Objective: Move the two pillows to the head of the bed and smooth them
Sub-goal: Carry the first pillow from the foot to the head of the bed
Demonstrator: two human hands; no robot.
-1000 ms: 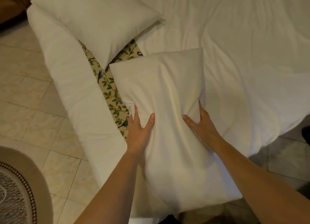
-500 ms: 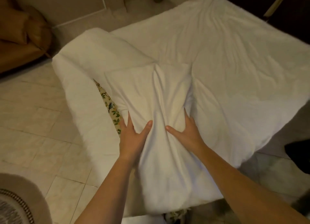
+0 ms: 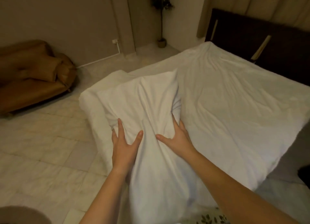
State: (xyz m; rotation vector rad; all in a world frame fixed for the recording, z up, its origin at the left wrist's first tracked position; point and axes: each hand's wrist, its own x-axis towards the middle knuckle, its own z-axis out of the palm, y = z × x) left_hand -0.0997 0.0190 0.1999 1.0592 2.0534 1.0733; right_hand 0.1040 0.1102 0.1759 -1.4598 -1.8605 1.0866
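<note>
I hold a white pillow (image 3: 149,104) up in front of me, lengthwise, over the near corner of the bed (image 3: 234,109). My left hand (image 3: 125,143) grips its left side and my right hand (image 3: 177,138) grips its right side, pinching the fabric into a crease between them. The second white pillow (image 3: 90,98) lies behind and to the left, mostly hidden by the one I hold. A dark headboard (image 3: 261,44) stands at the far right end of the bed.
The white sheet on the bed is wrinkled. A brown leather sofa (image 3: 33,72) sits on the tiled floor at the left. A potted plant (image 3: 161,22) stands by the far wall. A round rug edge (image 3: 20,213) shows at the bottom left.
The pillow has been lifted higher and my hands have squeezed closer together on it. My view has tilted up, so the wall, sofa and headboard have come into sight.
</note>
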